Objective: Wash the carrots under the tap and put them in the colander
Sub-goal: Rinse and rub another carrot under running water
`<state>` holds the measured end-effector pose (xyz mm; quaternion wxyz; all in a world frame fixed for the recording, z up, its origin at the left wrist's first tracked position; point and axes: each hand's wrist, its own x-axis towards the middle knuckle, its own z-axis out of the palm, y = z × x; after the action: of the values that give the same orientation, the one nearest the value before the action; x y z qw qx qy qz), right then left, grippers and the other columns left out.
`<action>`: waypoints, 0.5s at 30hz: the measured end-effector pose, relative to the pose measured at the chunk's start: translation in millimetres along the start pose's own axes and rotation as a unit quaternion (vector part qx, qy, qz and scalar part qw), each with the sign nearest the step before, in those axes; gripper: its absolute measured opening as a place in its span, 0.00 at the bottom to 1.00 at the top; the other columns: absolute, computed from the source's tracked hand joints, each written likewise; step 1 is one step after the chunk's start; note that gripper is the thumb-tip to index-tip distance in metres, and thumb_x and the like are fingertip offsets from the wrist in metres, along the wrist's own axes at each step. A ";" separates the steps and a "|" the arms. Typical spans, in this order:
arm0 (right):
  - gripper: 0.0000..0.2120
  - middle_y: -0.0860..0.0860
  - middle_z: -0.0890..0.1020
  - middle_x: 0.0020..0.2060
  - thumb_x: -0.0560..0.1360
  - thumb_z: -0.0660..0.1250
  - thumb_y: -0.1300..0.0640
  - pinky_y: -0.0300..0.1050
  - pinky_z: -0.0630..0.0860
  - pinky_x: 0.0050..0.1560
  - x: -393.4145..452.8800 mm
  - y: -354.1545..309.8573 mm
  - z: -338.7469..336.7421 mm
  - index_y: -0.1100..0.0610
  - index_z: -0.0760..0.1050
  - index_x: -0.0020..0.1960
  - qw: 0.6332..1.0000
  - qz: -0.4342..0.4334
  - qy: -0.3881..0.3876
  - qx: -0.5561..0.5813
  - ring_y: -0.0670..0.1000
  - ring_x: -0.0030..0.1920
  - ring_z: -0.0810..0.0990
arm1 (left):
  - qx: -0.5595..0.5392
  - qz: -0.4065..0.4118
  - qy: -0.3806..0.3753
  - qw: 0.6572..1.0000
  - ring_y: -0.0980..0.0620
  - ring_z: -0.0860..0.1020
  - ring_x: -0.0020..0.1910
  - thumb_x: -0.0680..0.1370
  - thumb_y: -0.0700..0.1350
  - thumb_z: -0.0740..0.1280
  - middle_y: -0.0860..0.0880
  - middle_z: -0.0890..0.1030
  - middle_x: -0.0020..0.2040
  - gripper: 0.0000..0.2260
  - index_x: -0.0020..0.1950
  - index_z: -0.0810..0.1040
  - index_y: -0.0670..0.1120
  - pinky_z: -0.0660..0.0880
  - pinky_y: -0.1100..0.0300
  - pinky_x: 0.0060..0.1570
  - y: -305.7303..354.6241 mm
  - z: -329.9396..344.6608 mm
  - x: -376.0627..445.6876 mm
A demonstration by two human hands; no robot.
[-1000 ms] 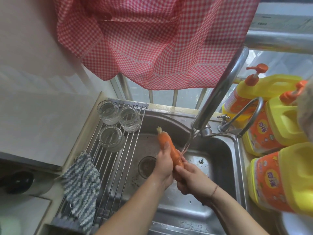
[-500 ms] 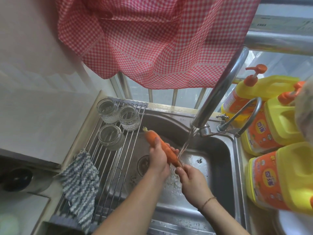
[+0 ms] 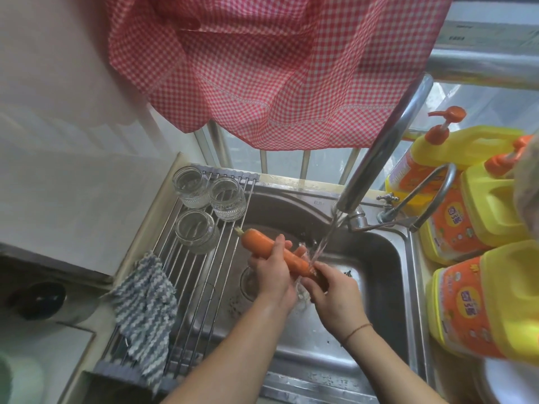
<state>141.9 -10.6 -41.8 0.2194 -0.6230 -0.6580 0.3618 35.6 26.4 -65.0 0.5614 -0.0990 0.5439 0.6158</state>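
An orange carrot (image 3: 262, 243) lies slanted over the steel sink (image 3: 382, 275), thick stem end up-left, thin end down-right under the running water. My left hand (image 3: 272, 272) grips its middle with fingers curled round it. My right hand (image 3: 332, 295) holds the thin end, which its fingers hide. Water streams from the tall steel tap (image 3: 379, 147) onto the carrot beside my right hand. No colander is in view.
A roll-up drying rack (image 3: 192, 287) covers the sink's left part, bearing three upturned glass jars (image 3: 198, 231) and a blue-white cloth (image 3: 145, 304). Yellow detergent bottles (image 3: 478, 304) crowd the right counter. A red checked curtain (image 3: 277, 68) hangs above.
The carrot has tipped from nearly upright to a flatter slant, its stem end swinging left. Both hands have shifted along it under the stream.
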 end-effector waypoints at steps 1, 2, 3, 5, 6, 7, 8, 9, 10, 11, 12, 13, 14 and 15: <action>0.07 0.41 0.79 0.29 0.74 0.71 0.59 0.28 0.70 0.37 1.2 -0.4 -1.7 0.49 0.80 0.50 0.999 0.002 -0.011 0.040 0.41 0.32 0.78 | -0.004 0.006 0.005 1.000 0.44 0.84 0.34 0.78 0.42 0.71 0.41 0.80 0.47 0.20 0.65 0.65 0.43 0.81 0.50 0.37 0.4 -0.5 1.4; 0.07 0.44 0.80 0.28 0.74 0.69 0.61 0.29 0.71 0.37 1.2 -1.2 -3.8 0.51 0.80 0.50 0.996 0.014 -0.030 0.086 0.42 0.31 0.80 | -0.002 0.014 0.008 1.000 0.42 0.83 0.35 0.77 0.42 0.71 0.41 0.81 0.47 0.20 0.64 0.65 0.44 0.80 0.49 0.38 2.1 -0.9 2.1; 0.08 0.48 0.82 0.29 0.76 0.67 0.63 0.33 0.75 0.37 0.4 -1.8 -5.5 0.52 0.81 0.50 0.989 0.032 -0.052 0.133 0.45 0.31 0.82 | 0.007 0.026 0.010 1.000 0.42 0.83 0.35 0.77 0.42 0.72 0.41 0.80 0.46 0.20 0.63 0.65 0.45 0.80 0.48 0.39 3.8 -1.4 3.2; 0.10 0.55 0.83 0.35 0.78 0.63 0.65 0.43 0.80 0.38 -1.8 -4.3 -8.0 0.55 0.82 0.51 0.967 0.073 -0.092 0.226 0.51 0.35 0.84 | 0.031 0.052 0.010 0.998 0.43 0.82 0.33 0.77 0.42 0.72 0.42 0.79 0.42 0.20 0.64 0.65 0.45 0.79 0.50 0.36 5.8 -3.5 4.3; 0.12 0.58 0.83 0.37 0.78 0.61 0.67 0.46 0.80 0.38 -2.7 -5.6 -9.0 0.56 0.82 0.51 0.952 0.096 -0.104 0.270 0.54 0.36 0.85 | 0.042 0.062 0.013 0.997 0.44 0.81 0.31 0.77 0.43 0.71 0.42 0.79 0.40 0.20 0.63 0.65 0.45 0.79 0.51 0.34 6.1 -4.1 4.0; 0.13 0.60 0.83 0.38 0.78 0.60 0.68 0.46 0.80 0.38 -3.0 -7.0 -9.7 0.57 0.82 0.50 0.938 0.118 -0.112 0.305 0.56 0.37 0.85 | 0.051 0.066 0.019 0.996 0.46 0.80 0.28 0.77 0.43 0.71 0.44 0.78 0.36 0.19 0.63 0.65 0.44 0.78 0.53 0.32 5.7 -4.3 4.2; 0.13 0.61 0.83 0.38 0.78 0.59 0.69 0.46 0.79 0.38 -3.4 -8.0 -10.1 0.59 0.82 0.50 0.926 0.134 -0.121 0.332 0.57 0.37 0.85 | 0.060 0.068 0.029 0.995 0.48 0.78 0.26 0.77 0.44 0.71 0.45 0.78 0.33 0.19 0.61 0.65 0.44 0.77 0.54 0.30 5.7 -4.1 3.9; 0.13 0.61 0.83 0.37 0.78 0.59 0.69 0.45 0.79 0.37 -3.8 -9.8 -10.0 0.60 0.82 0.50 0.915 0.145 -0.129 0.353 0.57 0.36 0.84 | 0.067 0.069 0.038 0.995 0.49 0.77 0.24 0.78 0.45 0.71 0.46 0.77 0.32 0.18 0.61 0.65 0.44 0.76 0.56 0.28 5.5 -3.5 5.2; 0.13 0.61 0.83 0.36 0.78 0.59 0.69 0.44 0.79 0.36 -4.0 -11.0 -9.4 0.61 0.82 0.50 0.908 0.154 -0.132 0.367 0.57 0.36 0.84 | 0.072 0.067 0.046 0.994 0.50 0.75 0.24 0.78 0.46 0.70 0.46 0.77 0.33 0.18 0.60 0.64 0.45 0.75 0.58 0.26 5.2 -2.1 6.9; 0.11 0.61 0.83 0.35 0.78 0.60 0.68 0.43 0.79 0.34 -4.1 -12.7 -8.9 0.62 0.82 0.50 0.903 0.162 -0.128 0.376 0.56 0.35 0.84 | 0.075 0.064 0.052 0.994 0.51 0.74 0.23 0.78 0.47 0.70 0.46 0.76 0.35 0.17 0.59 0.64 0.46 0.73 0.59 0.25 4.2 -0.1 8.9; 0.10 0.61 0.83 0.33 0.78 0.61 0.68 0.42 0.78 0.32 -3.5 -14.1 -8.2 0.64 0.81 0.48 0.902 0.172 -0.117 0.379 0.56 0.33 0.83 | 0.074 0.061 0.057 0.994 0.52 0.73 0.23 0.78 0.48 0.69 0.45 0.76 0.37 0.17 0.58 0.64 0.46 0.72 0.60 0.25 3.0 2.3 10.2; 0.09 0.61 0.82 0.32 0.78 0.62 0.67 0.42 0.77 0.30 -2.2 -16.4 -7.7 0.65 0.81 0.46 0.904 0.182 -0.098 0.374 0.55 0.30 0.82 | 0.069 0.058 0.060 0.994 0.52 0.72 0.23 0.78 0.48 0.69 0.45 0.75 0.37 0.16 0.58 0.64 0.46 0.72 0.60 0.25 0.8 5.4 11.1; 0.10 0.62 0.81 0.29 0.78 0.63 0.66 0.41 0.75 0.27 0.3 -17.5 -6.6 0.66 0.81 0.41 0.911 0.191 -0.074 0.358 0.55 0.27 0.80 | 0.060 0.056 0.060 0.995 0.52 0.71 0.22 0.78 0.47 0.69 0.45 0.74 0.36 0.16 0.58 0.64 0.46 0.71 0.60 0.25 -2.0 8.7 10.2; 0.13 0.61 0.79 0.26 0.77 0.64 0.65 0.41 0.72 0.24 2.8 -17.7 -5.1 0.65 0.79 0.35 0.919 0.199 -0.046 0.338 0.54 0.23 0.77 | 0.054 0.054 0.057 0.995 0.52 0.70 0.21 0.79 0.47 0.68 0.45 0.73 0.35 0.16 0.59 0.65 0.45 0.70 0.60 0.25 -5.4 11.7 8.8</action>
<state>133.6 -6.1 -25.7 0.3095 -0.6124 -0.3681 0.6274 42.5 39.5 -69.9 0.4999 -0.0742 0.6123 0.6080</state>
